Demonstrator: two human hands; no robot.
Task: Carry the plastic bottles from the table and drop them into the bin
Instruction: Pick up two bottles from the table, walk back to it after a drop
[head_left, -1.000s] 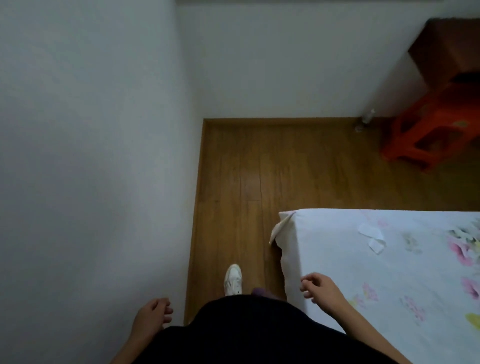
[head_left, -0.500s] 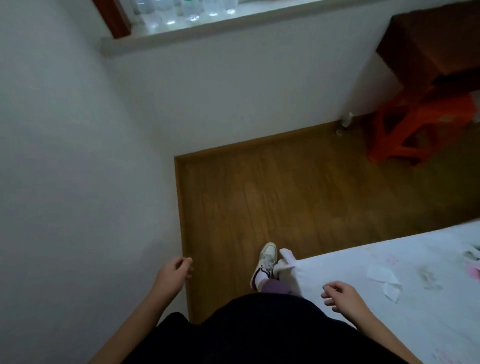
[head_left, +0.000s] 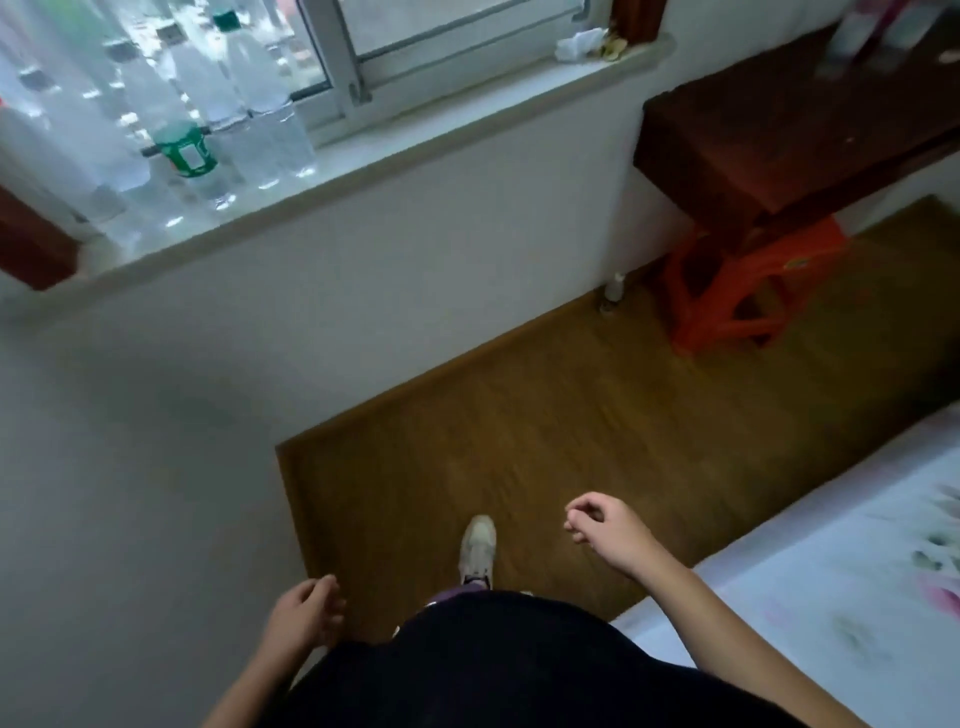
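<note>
Several clear plastic bottles (head_left: 244, 98) stand crowded on the windowsill (head_left: 395, 156) at the upper left; one has a green label (head_left: 188, 153). My left hand (head_left: 306, 616) hangs low beside my body, fingers loosely curled, holding nothing. My right hand (head_left: 605, 527) is raised over the wooden floor, fingers curled, also holding nothing. Both hands are far below the bottles. A dark wooden table (head_left: 789, 130) stands at the upper right with blurred items on its far end. No bin is in view.
An orange plastic stool (head_left: 737, 296) sits under the table. A small bottle (head_left: 613, 288) stands on the floor by the wall. A bed with a floral sheet (head_left: 831, 597) fills the lower right. White walls close the left side. My shoe (head_left: 478, 545) is on the floor.
The view has tilted up, bringing the windowsill bottles and the table into sight. My right hand has left the bed edge and lifted over the floor. I have stepped forward.
</note>
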